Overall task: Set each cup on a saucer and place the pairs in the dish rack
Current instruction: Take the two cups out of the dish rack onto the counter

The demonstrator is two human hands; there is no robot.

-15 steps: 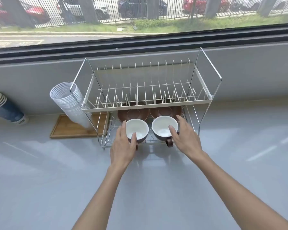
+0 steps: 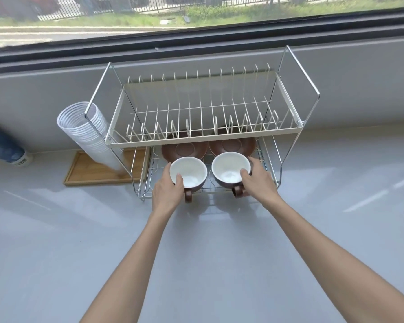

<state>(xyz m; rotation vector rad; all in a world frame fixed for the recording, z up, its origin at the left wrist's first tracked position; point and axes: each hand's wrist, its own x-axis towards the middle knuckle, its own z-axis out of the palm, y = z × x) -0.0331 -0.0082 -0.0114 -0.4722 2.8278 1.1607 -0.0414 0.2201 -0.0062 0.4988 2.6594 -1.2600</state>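
Observation:
Two brown cups with white insides stand at the front of the dish rack's (image 2: pixel 203 138) lower wire shelf, handles pointing toward me. My left hand (image 2: pixel 167 190) grips the left cup (image 2: pixel 189 173), thumb over its near rim and fingers round its left side. My right hand (image 2: pixel 258 183) grips the right cup (image 2: pixel 229 167) the same way from the right. Behind them, under the upper tier, lie two brown saucers, the left saucer (image 2: pixel 184 148) and the right saucer (image 2: pixel 233 143). Both cups sit in front of the saucers, overlapping their near edges.
The rack's upper tier of cream plate dividers hangs just above the cups. A tilted stack of white disposable cups (image 2: pixel 89 134) leans at the rack's left over a wooden tray (image 2: pixel 96 171). A blue-and-white object (image 2: pixel 5 148) lies far left. Grey countertop (image 2: pixel 196 252) spreads around.
The camera has come closer to the rack. Both hands have closed round the cups, thumbs now over the near rims; the cups sit slightly further in toward the saucers.

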